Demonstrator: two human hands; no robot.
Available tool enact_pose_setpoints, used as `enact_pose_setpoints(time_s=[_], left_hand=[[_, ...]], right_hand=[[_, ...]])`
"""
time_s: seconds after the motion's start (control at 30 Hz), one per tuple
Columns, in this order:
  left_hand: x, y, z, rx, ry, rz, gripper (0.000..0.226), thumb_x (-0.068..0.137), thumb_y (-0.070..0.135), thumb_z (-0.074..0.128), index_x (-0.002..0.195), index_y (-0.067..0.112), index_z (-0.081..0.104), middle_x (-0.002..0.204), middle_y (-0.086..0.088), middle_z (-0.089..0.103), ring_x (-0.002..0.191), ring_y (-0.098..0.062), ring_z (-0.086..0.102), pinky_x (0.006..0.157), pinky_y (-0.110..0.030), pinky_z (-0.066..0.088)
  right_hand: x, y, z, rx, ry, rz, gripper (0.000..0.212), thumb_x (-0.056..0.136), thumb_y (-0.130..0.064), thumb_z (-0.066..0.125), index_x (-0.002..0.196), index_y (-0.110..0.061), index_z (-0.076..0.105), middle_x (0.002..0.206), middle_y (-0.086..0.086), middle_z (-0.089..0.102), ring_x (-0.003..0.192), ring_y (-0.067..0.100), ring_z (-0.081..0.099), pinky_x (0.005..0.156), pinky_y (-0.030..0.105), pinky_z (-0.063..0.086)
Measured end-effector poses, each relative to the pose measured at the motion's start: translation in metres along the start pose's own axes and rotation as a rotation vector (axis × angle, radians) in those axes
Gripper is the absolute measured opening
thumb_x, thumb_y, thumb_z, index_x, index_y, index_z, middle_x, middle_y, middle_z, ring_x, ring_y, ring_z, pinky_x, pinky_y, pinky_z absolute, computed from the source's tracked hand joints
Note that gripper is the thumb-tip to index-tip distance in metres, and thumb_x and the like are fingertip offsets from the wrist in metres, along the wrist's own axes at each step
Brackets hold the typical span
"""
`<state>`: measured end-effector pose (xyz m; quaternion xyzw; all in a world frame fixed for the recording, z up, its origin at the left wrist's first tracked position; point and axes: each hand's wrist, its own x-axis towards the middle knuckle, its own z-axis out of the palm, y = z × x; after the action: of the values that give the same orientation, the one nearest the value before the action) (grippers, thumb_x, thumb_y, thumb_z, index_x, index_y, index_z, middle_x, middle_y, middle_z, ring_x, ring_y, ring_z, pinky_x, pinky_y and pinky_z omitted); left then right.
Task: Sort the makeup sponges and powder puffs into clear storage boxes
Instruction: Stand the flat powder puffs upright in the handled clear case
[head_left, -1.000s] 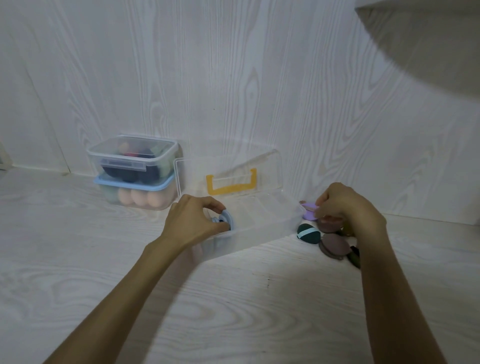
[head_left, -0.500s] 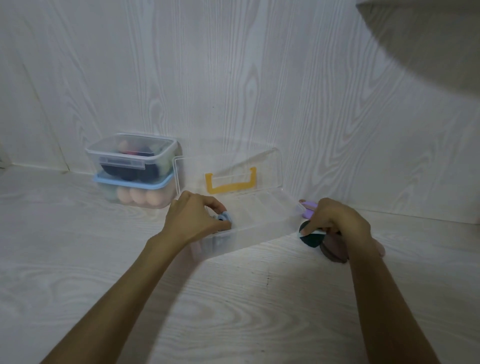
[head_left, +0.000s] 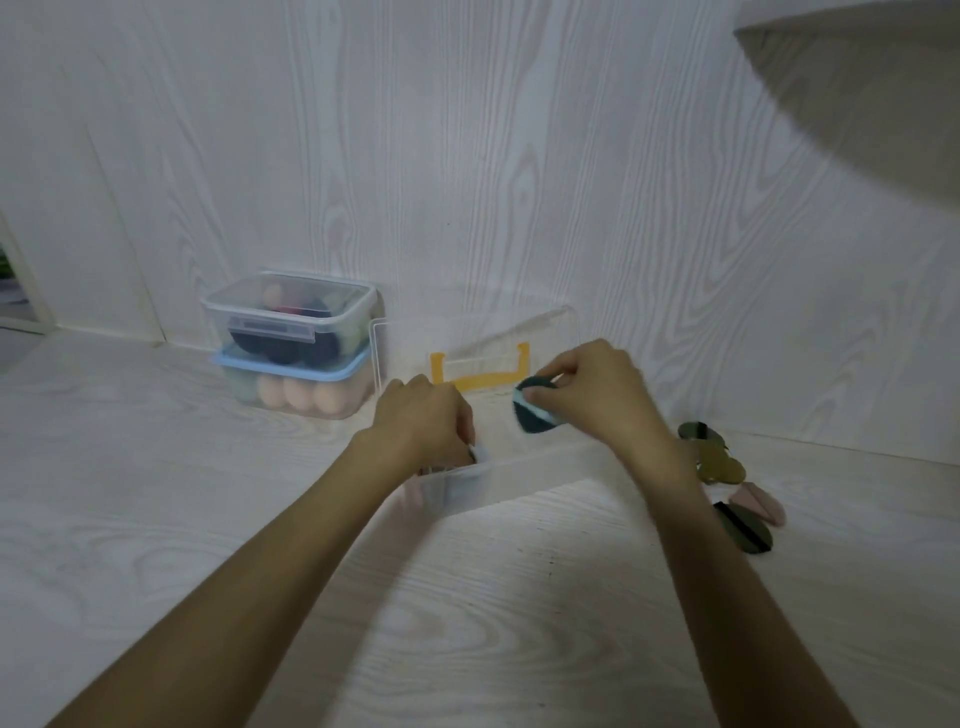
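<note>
We observe the right hand (head_left: 597, 397) pinching a dark green powder puff (head_left: 535, 415) above the open clear box (head_left: 519, 467) on the worktop (head_left: 208, 519). The left hand (head_left: 423, 421) reaches into the box's left end, fingers curled; what its grip holds we cannot tell. More puffs (head_left: 727, 478) lie right of the box.

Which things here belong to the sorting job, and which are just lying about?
In the job:
- dark green puff, pinched by right hand
- open clear box, left hand reaching in
- loose puffs on the surface
- two stacked, filled lidded boxes

Lying about:
- grey curved shape, top right, unclear what it is
</note>
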<state>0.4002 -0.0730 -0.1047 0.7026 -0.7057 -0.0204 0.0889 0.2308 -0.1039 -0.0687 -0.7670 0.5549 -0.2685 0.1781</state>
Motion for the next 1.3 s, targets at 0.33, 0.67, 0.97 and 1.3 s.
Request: enact_pose_setpoints(time_s=[0.33, 0.67, 0.97, 1.3], left_hand=[[-0.016, -0.034, 0.010, -0.408, 0.071, 0.010, 0.023, 0.084, 0.043, 0.064, 0.103, 0.033, 0.073, 0.104, 0.018, 0.070, 0.096, 0.000, 0.060, 0.090, -0.028, 0.048], [-0.009, -0.019, 0.014, -0.387, 0.181, -0.140, 0.016, 0.078, 0.044, 0.069, 0.086, 0.033, 0.077, 0.087, 0.015, 0.074, 0.077, -0.004, 0.062, 0.055, -0.017, 0.042], [-0.017, -0.009, 0.024, -0.355, 0.343, -0.153, 0.017, 0.082, 0.037, 0.068, 0.099, 0.034, 0.070, 0.100, 0.017, 0.069, 0.091, -0.004, 0.059, 0.071, -0.022, 0.042], [-0.022, 0.007, 0.040, -0.515, 0.362, -0.171, 0.019, 0.089, 0.031, 0.052, 0.085, 0.034, 0.071, 0.108, 0.014, 0.061, 0.083, -0.006, 0.055, 0.091, -0.039, 0.043]], right_hand=[[-0.001, -0.003, 0.053, -0.034, -0.031, -0.028, 0.020, 0.076, -0.036, 0.075, 0.091, -0.022, 0.074, 0.090, 0.001, 0.073, 0.076, 0.015, 0.067, 0.073, 0.031, 0.056], [0.000, -0.007, 0.022, -0.015, -0.489, 0.025, 0.030, 0.092, -0.020, 0.056, 0.120, -0.015, 0.062, 0.084, -0.003, 0.060, 0.069, 0.001, 0.053, 0.062, 0.015, 0.037], [0.000, -0.008, 0.047, -0.099, -0.357, -0.004, 0.016, 0.086, -0.021, 0.064, 0.097, -0.016, 0.074, 0.104, 0.003, 0.071, 0.097, 0.019, 0.064, 0.088, 0.034, 0.052], [-0.002, -0.005, 0.027, 0.095, -0.549, 0.113, 0.046, 0.091, -0.021, 0.058, 0.133, -0.012, 0.042, 0.107, 0.001, 0.053, 0.096, 0.013, 0.048, 0.081, 0.023, 0.036]])
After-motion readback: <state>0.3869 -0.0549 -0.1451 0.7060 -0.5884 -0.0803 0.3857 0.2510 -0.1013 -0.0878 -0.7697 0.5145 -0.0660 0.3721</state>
